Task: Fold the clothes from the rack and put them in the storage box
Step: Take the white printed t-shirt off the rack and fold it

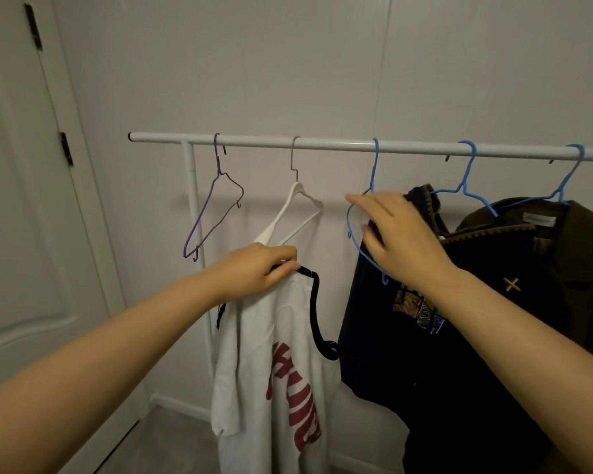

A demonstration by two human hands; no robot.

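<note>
**Garment removal at the rack: hand and item positions**

The white rack stands against the wall, its rail carrying five hangers. At the left end hangs a bare purple hanger. Next to it is a white hanger, tilted, with the white T-shirt below it. The T-shirt has a black neckband and red lettering. The left hand grips the T-shirt at the neckband, fingers curled round the black edge, just below the white hanger.

The right hand rests on the dark navy garment at its collar, beside a blue hanger. Its fingers are extended and partly spread; whether the thumb pinches fabric cannot be told.

Further right, two more blue hangers hang from the rail; an olive jacket hangs on the last of them.

A white door stands at the left.
</note>
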